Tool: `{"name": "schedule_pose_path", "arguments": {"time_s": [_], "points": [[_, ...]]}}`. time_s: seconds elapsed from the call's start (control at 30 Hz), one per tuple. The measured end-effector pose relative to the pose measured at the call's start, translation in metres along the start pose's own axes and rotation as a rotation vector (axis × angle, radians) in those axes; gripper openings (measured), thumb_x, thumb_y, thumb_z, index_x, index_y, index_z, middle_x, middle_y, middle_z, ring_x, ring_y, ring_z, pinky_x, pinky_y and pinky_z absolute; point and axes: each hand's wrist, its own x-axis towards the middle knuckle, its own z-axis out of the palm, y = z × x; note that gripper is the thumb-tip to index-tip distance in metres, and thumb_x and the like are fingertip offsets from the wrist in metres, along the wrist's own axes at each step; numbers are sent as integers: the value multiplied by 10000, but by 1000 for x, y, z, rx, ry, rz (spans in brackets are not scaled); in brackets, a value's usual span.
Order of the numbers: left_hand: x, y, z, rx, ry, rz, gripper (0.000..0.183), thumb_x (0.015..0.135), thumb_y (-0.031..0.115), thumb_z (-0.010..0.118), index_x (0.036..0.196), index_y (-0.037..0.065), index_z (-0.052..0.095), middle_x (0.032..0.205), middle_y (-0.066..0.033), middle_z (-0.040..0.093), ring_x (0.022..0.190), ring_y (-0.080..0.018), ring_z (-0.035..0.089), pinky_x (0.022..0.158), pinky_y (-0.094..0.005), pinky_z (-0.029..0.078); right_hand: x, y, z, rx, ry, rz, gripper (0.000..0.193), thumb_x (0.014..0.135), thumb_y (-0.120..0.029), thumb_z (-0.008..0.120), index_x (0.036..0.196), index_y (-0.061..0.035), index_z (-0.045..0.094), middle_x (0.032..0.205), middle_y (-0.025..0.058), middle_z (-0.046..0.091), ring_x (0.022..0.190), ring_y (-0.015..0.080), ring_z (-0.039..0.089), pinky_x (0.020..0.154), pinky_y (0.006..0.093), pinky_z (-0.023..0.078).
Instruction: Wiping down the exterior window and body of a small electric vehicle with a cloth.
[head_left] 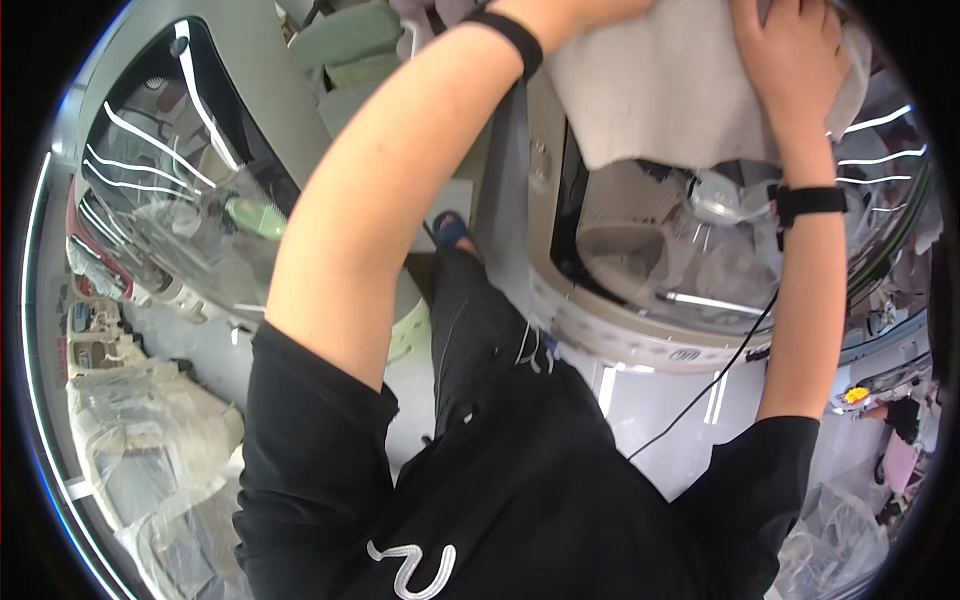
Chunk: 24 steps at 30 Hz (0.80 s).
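Note:
A beige sheet of cloth-like material (660, 90) lies over the upper part of a curved glass pane (640, 210) in a pale vehicle body at the right. My right hand (795, 60) rests on the sheet's right side, thumb apart and fingers stretched toward the top edge of the view. At the sheet's upper left is my left hand (595, 10), mostly cut off by the frame, so its fingers are hidden. Both wrists wear black bands. Below the sheet, the lower glass shows reflections and a silvery rounded shape.
A pale vehicle door with a dark window (190, 130) stands at the left. Plastic-covered parts (150, 450) lie at lower left. A black cable (735, 365) crosses over the floor. My sandalled foot (450, 230) is between the vehicle parts. Another person (905, 415) is at far right.

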Motion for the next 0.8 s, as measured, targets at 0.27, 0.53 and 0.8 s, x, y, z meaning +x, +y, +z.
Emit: {"name": "schedule_pose_path", "arguments": {"time_s": [0.27,0.53,0.8], "points": [[-7,-1,-14,-56,-21,-23,729,866,395,637,1538,181,450,1653,-187,293,1509,-466,253,1155,-705,210,3,0,-18,-49,68,-143,477,893,-366,657,1206,-6,645,1211,222,653,1224,412,579,958,537,458],[2,-12,-9,-136,-55,-38,688,888,453,612,1536,266,475,1656,-120,331,1518,-425,268,1154,-737,186,11,2,-22,74,-154,-116,555,911,-434,654,1307,-50,604,1303,165,598,1292,355,502,1043,507,365],[75,8,-2,26,-175,-36,650,913,366,558,1478,51,486,1616,-277,313,1535,-496,177,1180,-712,165,52,36,-6,53,-69,-208,511,939,-378,641,1328,-49,598,1302,162,624,1219,388,567,1050,481,409]]}}
